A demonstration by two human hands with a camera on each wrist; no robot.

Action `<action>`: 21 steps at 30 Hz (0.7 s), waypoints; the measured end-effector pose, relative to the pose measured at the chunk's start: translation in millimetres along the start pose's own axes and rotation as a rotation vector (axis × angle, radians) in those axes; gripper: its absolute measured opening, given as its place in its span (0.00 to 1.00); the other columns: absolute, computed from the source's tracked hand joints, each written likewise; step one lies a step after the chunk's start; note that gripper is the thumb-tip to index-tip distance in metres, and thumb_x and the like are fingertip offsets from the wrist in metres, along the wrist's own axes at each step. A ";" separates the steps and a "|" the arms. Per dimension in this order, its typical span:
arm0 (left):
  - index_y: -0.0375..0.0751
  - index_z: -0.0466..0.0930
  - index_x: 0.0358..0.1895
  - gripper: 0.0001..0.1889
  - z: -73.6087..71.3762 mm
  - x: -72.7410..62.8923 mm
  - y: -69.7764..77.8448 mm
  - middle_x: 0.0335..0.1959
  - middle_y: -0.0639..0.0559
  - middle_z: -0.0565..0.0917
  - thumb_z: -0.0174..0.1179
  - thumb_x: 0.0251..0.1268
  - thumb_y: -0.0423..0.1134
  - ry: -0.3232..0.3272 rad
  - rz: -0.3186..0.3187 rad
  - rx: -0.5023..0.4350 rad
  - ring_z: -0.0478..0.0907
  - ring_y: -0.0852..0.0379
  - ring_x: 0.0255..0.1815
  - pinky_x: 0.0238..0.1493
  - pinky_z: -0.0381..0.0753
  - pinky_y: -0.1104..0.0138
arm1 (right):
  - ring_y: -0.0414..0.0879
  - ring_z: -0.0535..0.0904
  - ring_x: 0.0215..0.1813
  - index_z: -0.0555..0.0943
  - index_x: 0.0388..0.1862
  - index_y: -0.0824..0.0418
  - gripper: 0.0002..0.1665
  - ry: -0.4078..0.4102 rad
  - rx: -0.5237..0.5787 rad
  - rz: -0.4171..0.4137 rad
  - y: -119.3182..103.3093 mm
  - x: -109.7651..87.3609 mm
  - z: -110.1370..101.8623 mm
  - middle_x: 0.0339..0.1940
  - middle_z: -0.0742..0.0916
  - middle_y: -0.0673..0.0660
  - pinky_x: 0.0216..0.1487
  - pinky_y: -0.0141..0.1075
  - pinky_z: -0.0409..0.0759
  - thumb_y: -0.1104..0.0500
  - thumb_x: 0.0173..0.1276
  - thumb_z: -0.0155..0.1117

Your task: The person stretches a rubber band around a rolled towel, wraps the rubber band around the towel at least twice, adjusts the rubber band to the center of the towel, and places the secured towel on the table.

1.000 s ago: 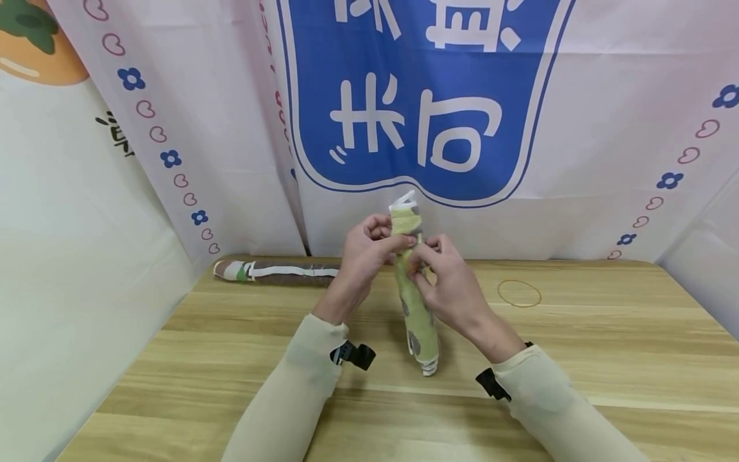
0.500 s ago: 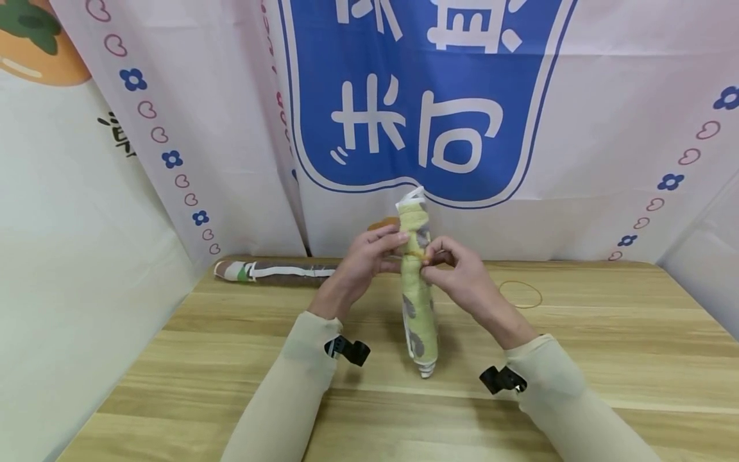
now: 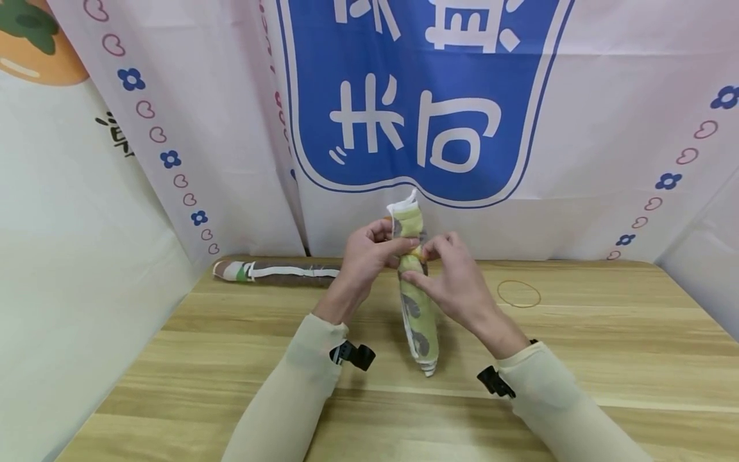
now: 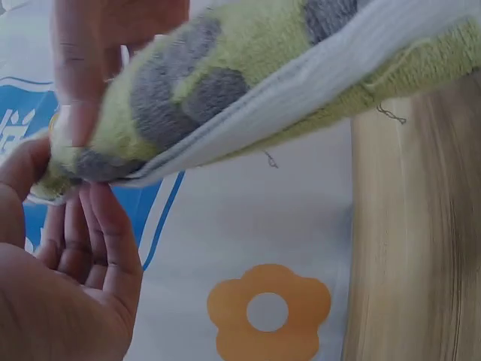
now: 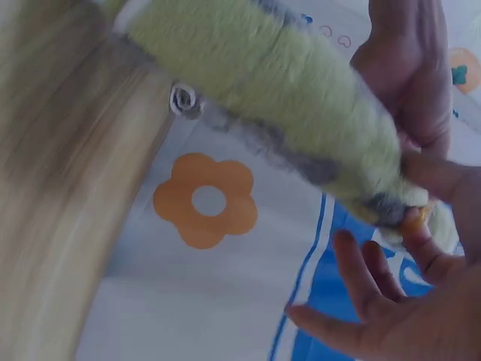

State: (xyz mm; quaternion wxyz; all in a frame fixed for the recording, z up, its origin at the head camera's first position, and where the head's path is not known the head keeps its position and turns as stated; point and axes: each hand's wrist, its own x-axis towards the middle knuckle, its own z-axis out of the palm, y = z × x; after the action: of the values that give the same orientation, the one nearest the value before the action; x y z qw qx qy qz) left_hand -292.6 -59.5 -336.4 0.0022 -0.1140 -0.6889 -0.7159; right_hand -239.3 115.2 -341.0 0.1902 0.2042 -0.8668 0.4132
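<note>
A rolled towel, yellow-green with grey patches and a white edge, stands slanted over the table, its lower end near the tabletop. My left hand grips it in the upper part, thumb across the front and fingers behind. An orange rubber band circles the roll just below that thumb. My right hand has a curled index finger at the band, while its thumb lies on the towel lower down. In the right wrist view the band shows at a fingertip of the right hand, whose other fingers are spread.
A second rolled towel, brown with a white stripe, lies at the back left of the wooden table. One loose rubber band lies to the right. A printed cloth hangs behind the table.
The towel shifted slightly right, then back left, and has turned a little. The right fingers moved off the band's front to its right side; the left thumb again lies across the roll.
</note>
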 end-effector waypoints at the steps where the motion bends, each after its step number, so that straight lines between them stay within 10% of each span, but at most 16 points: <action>1: 0.39 0.85 0.47 0.15 0.6 -0.5 0.5 0.40 0.48 0.84 0.78 0.61 0.38 0.012 -0.009 -0.001 0.81 0.54 0.37 0.36 0.85 0.64 | 0.57 0.79 0.51 0.78 0.40 0.64 0.18 0.022 -0.022 -0.036 -0.7 -0.7 1.7 0.48 0.77 0.62 0.50 0.52 0.83 0.64 0.63 0.82; 10: 0.37 0.84 0.47 0.15 3.4 -0.7 2.2 0.38 0.48 0.84 0.77 0.62 0.38 0.062 -0.025 0.004 0.80 0.56 0.34 0.32 0.83 0.67 | 0.59 0.82 0.48 0.80 0.36 0.60 0.15 0.060 -0.072 -0.199 -1.5 -2.9 6.7 0.52 0.79 0.65 0.45 0.51 0.86 0.76 0.62 0.73; 18: 0.28 0.72 0.72 0.28 -17.8 5.8 -4.0 0.52 0.43 0.83 0.59 0.73 0.37 -0.363 0.023 -0.160 0.84 0.52 0.46 0.44 0.87 0.62 | 0.59 0.82 0.56 0.76 0.42 0.65 0.11 -0.064 0.383 0.097 5.0 3.8 -10.7 0.50 0.83 0.63 0.56 0.50 0.84 0.74 0.68 0.68; 21: 0.27 0.76 0.67 0.24 -19.8 6.6 -5.8 0.47 0.46 0.85 0.61 0.72 0.36 -0.369 0.017 -0.156 0.84 0.54 0.40 0.39 0.84 0.65 | 0.55 0.81 0.54 0.76 0.43 0.65 0.11 -0.140 0.487 0.190 7.9 5.0 -15.8 0.47 0.84 0.61 0.53 0.43 0.82 0.71 0.68 0.69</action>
State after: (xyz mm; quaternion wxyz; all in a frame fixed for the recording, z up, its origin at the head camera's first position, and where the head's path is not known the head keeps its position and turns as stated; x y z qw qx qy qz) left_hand -303.2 -77.7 -341.5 -0.1268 -0.2488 -0.6190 -0.7341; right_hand -245.1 131.3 -334.3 0.0357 0.1898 -0.7683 0.6102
